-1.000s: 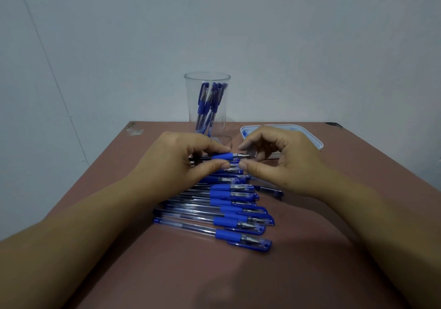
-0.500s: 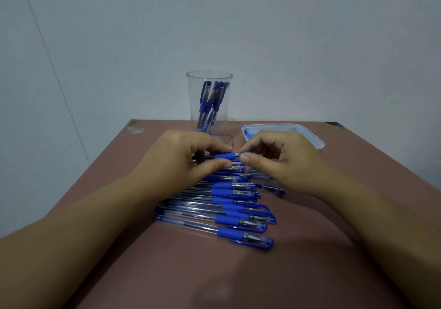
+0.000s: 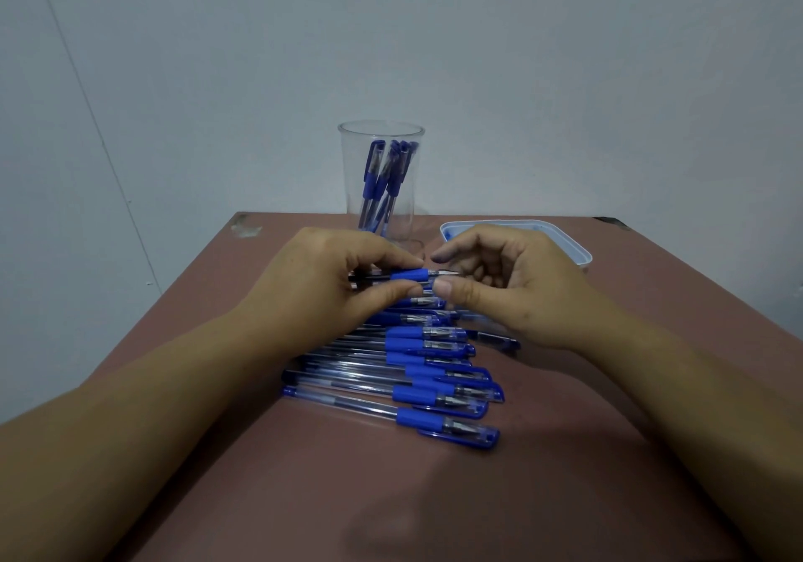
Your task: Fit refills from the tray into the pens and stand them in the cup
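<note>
**A:** where's the pen [image 3: 408, 275] being held?

**B:** It's pinched at the blue grip by the left hand [image 3: 321, 283], over the row of pens [image 3: 404, 370]. The right hand [image 3: 517, 288] is held parted around the tip. Cup [image 3: 352, 179] and tray [image 3: 580, 253] are set by the far edge, and table [image 3: 565, 453] is seen near and right.

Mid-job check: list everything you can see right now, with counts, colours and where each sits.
cup: one, clear, table's far edge, centre.
pens in cup: several, blue, standing tilted inside; exact count unclear.
tray: one, pale blue, right of the cup, partly behind the right hand.
pens in row: roughly ten, clear with blue grips, lying side by side mid-table.
held pen: one, blue grip, above the row's far end.
table: one, reddish brown.
left hand: pinches the held pen's grip.
right hand: fingers curled by the pen's tip; contact unclear.
</note>
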